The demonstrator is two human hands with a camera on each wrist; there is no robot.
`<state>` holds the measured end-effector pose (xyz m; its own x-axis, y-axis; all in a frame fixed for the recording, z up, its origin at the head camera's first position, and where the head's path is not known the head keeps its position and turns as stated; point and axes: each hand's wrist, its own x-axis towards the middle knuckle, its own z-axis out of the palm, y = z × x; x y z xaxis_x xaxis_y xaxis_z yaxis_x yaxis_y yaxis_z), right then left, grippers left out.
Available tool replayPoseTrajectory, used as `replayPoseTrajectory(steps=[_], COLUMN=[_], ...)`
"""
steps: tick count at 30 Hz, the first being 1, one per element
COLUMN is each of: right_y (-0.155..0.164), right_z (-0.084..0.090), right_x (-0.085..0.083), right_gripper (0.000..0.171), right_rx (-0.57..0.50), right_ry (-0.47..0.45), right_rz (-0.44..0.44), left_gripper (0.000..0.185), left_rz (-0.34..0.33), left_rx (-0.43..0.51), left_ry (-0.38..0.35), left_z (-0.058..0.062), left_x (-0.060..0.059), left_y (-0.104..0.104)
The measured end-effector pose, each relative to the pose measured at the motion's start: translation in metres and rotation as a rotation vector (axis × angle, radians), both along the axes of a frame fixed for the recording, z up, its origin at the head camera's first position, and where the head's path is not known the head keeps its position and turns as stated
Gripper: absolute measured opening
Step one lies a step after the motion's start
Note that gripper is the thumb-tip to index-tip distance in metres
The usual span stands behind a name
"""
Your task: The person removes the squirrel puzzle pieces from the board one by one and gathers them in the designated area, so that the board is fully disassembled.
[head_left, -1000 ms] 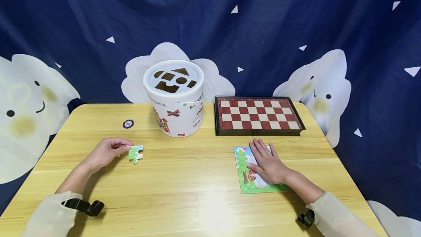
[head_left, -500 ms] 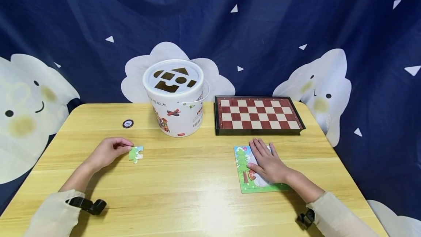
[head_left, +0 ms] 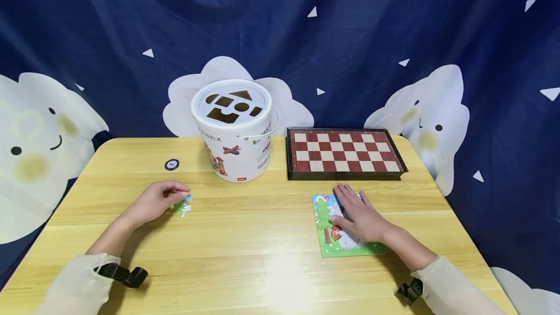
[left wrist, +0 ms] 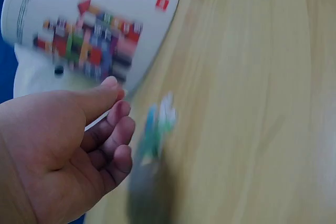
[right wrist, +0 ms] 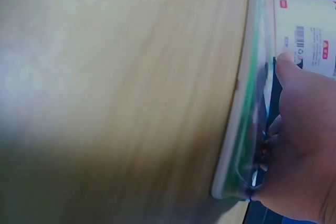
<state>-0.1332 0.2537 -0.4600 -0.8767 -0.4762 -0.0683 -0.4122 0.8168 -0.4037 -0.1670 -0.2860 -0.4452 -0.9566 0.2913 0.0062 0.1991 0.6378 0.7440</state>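
In the head view my left hand [head_left: 155, 201] hovers over a small puzzle piece [head_left: 185, 206] with green, blue and white print, covering part of it. The left wrist view shows the same puzzle piece [left wrist: 160, 124], blurred, on the wood just past my fingertips. Those fingers are loosely bent, thumb tip close to the forefinger, with nothing seen between them. My right hand [head_left: 360, 220] lies flat, fingers straight, on a framed jigsaw puzzle [head_left: 323, 230] showing a green tree and grass. The hand hides much of its picture.
A white toy-block bucket [head_left: 236, 152] with shaped holes in its lid stands at the back middle. Right of it is a black-framed chessboard [head_left: 345, 154]. A dark round chip [head_left: 172, 164] lies at the back left of the wooden table [head_left: 245, 256].
My left hand has shifted right, over the puzzle piece whose edge its fingers touched before. The piece stays near the same spot, now partly covered. My right hand keeps its place.
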Motion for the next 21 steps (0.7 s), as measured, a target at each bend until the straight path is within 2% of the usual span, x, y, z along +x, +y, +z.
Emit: replayPoseTrajectory(steps=[6,14,21], right_y=[0.011,0.029,0.037], right_z=[0.009,0.01,0.002], right_x=[0.002,0.01,0.012], right_gripper=[0.081,0.086,0.087], right_rx=[0.022,0.062,0.048], right_ry=[0.021,0.005,0.008], right_rz=[-0.018,-0.027,-0.026], left_gripper=[0.02,0.019,0.021], left_rz=[-0.133,-0.289,-0.407], left_rx=[0.03,0.056,0.118], left_ry=[-0.02,0.005,0.045], left_z=[0.014,0.031,0.03], left_x=[-0.003,-0.007,-0.013], left_y=[0.047,0.114,0.171])
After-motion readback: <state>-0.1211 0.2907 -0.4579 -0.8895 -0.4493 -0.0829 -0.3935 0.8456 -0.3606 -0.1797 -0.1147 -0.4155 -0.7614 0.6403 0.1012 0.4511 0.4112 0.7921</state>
